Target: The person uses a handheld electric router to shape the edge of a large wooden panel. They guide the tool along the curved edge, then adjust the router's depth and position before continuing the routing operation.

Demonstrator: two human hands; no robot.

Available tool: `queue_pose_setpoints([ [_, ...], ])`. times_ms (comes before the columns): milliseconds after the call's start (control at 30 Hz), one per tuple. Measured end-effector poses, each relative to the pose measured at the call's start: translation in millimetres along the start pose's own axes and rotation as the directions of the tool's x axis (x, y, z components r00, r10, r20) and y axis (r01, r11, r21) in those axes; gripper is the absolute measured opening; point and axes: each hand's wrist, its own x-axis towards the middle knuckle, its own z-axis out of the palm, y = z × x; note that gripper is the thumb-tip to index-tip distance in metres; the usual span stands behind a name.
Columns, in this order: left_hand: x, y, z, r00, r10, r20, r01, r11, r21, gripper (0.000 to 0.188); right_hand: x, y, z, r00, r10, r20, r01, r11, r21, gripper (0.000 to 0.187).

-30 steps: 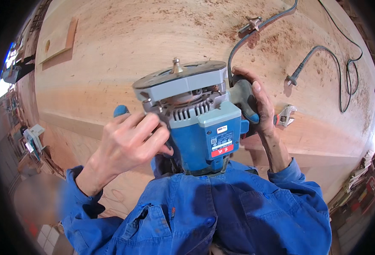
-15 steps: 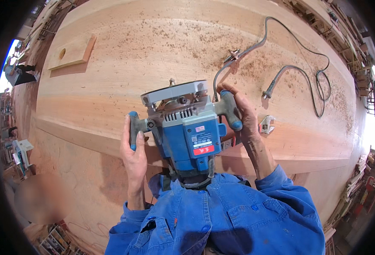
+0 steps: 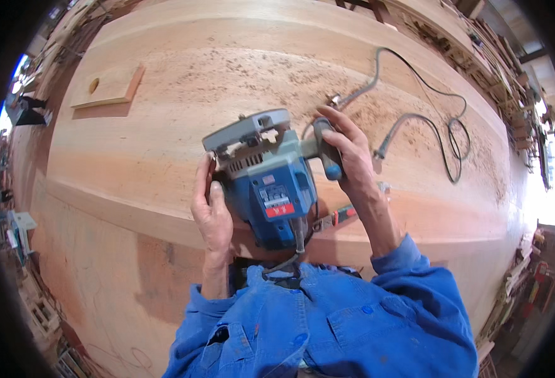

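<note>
A blue plunge router is held up in front of my chest, its grey base tipped upward and away. My right hand is closed round the grey handle with a blue end on the router's right side. On the other side my left hand grips the router near its left handle, which its fingers and the body mostly hide. A black power cord comes off the motor end close to my jacket.
The wide wooden slab carries scattered wood shavings. A board with a round hole lies at the far left. To the right are the looped cord and its plug. A red-and-green-handled tool lies by the near edge.
The router has turned and tilted, its left side now lower and more hidden. My right hand has shifted slightly left, my left hand to the right. The red-and-green-handled tool shows more.
</note>
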Motion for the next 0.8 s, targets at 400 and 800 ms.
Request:
queue_pose_setpoints([
  [400,-40,87,-2,0.848,0.378,0.372,-0.513,0.765,0.39,0.066,-78,-30,94,0.938,-0.334,0.092,0.346,0.909,-0.232,0.05],
  [800,-93,136,-14,0.961,0.222,0.165,-0.275,0.701,0.658,0.101,-116,-23,103,0.826,-0.221,0.519,0.03,0.936,0.352,0.078],
])
